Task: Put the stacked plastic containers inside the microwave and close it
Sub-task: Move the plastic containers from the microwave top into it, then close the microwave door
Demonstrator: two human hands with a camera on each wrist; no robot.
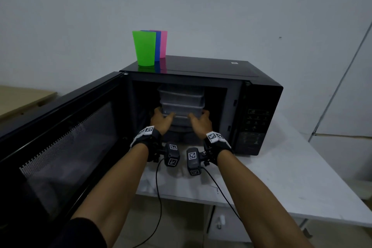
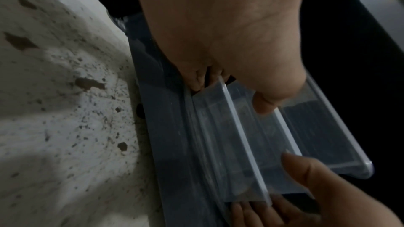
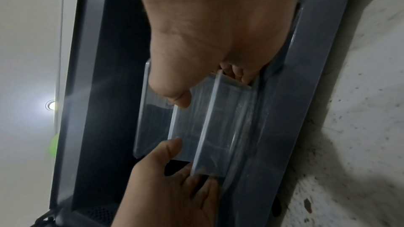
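A stack of clear plastic containers (image 1: 181, 100) stands inside the cavity of the black microwave (image 1: 203, 66), whose door (image 1: 60, 137) hangs wide open to the left. My left hand (image 1: 162, 117) grips the stack's lower left end and my right hand (image 1: 198, 118) grips its lower right end. In the left wrist view the left hand (image 2: 231, 92) has its thumb on the front wall of the containers (image 2: 240, 144) and its fingers curled under. The right wrist view shows the right hand (image 3: 210, 89) clamped on the containers (image 3: 196, 127) the same way.
Green (image 1: 144, 48), blue and pink (image 1: 163, 43) cups stand on the microwave's top, back left. The control panel (image 1: 254, 125) is right of the cavity. The microwave sits on a white table (image 1: 281, 177); the open door juts out past the table's left edge.
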